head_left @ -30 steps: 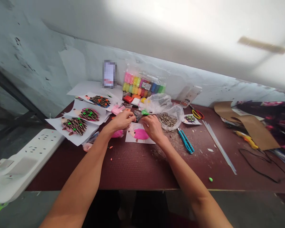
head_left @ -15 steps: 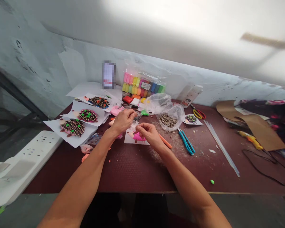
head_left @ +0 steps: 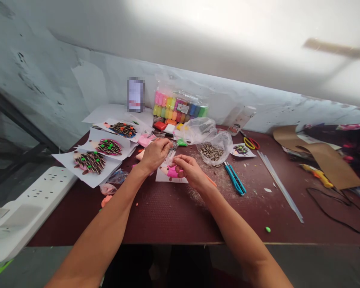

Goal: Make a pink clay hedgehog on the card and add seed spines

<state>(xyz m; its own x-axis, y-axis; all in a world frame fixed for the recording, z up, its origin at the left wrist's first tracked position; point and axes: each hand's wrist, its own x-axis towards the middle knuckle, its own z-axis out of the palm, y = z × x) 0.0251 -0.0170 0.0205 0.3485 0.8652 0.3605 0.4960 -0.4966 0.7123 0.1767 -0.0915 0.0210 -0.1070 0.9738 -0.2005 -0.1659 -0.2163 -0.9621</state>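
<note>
My left hand (head_left: 156, 153) is closed in a pinch just above and left of a small white card (head_left: 165, 177). Close by on the right, my right hand (head_left: 188, 168) also pinches, its fingertips over the card. What either hand holds is too small to make out. A pink clay shape (head_left: 172, 171) with a pale snout lies on the card, partly hidden by my right hand. Clear plastic shows between the hands. Beyond them, a plastic bag of seeds (head_left: 211, 153) lies open, and a green clay lump (head_left: 181, 142) sits left of it.
Seed-covered hedgehog figures (head_left: 90, 162) lie on paper at left, beside a white power strip (head_left: 45, 192). A blue cutter (head_left: 235, 179), scissors (head_left: 251, 143), clear sticks (head_left: 280, 186) and a yellow glue gun (head_left: 317, 175) lie at right. Clay packs (head_left: 180, 108) lean on the wall.
The view has shifted slightly. Both hands stay pinched over nearly the same spot, and slightly more of the pink shape's snout end shows.
</note>
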